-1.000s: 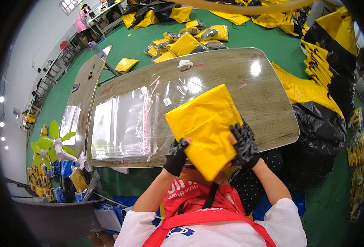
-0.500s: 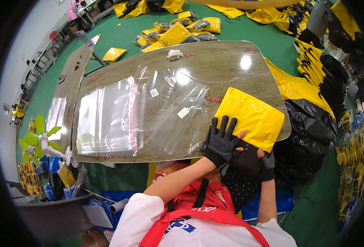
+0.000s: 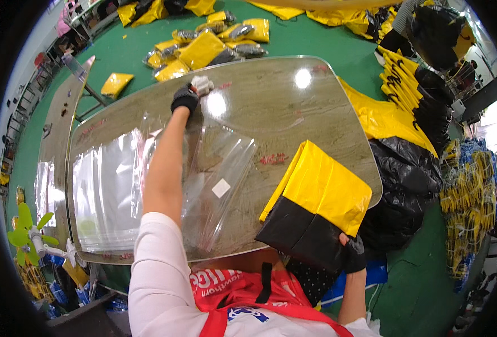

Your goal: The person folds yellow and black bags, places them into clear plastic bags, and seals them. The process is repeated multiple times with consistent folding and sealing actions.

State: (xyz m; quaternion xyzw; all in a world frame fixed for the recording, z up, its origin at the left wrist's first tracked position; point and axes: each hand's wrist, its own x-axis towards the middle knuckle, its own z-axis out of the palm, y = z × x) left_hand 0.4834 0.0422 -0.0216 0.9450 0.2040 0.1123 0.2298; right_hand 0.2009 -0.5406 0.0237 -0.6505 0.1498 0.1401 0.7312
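My left hand [image 3: 185,99], in a dark glove with bare fingertips, reaches across the table to a crumpled white rag [image 3: 203,85]. Its fingers are closed at the rag's left side, partly hidden by the glove. At the near right, my right hand [image 3: 354,254], gloved the same way, pinches the lower right corner of a folded yellow-and-black plastic sheet [image 3: 318,194]. The sheet lies partly on the table and juts over its front edge. Between my arms lies a clear plastic bag [image 3: 226,163] with a white label [image 3: 221,188].
A stack of clear bags [image 3: 105,196] covers the left of the wooden-top table [image 3: 276,101]. Yellow-and-black packets [image 3: 203,50] are piled on the green floor beyond. Black and yellow sheeting [image 3: 403,174] hangs at the right edge. A green-bladed fan [image 3: 29,233] stands at the left corner.
My left hand has left the folded sheet and moved far left to the white rag. The sheet has turned and come nearer, its black half now showing. My right hand keeps hold of it.
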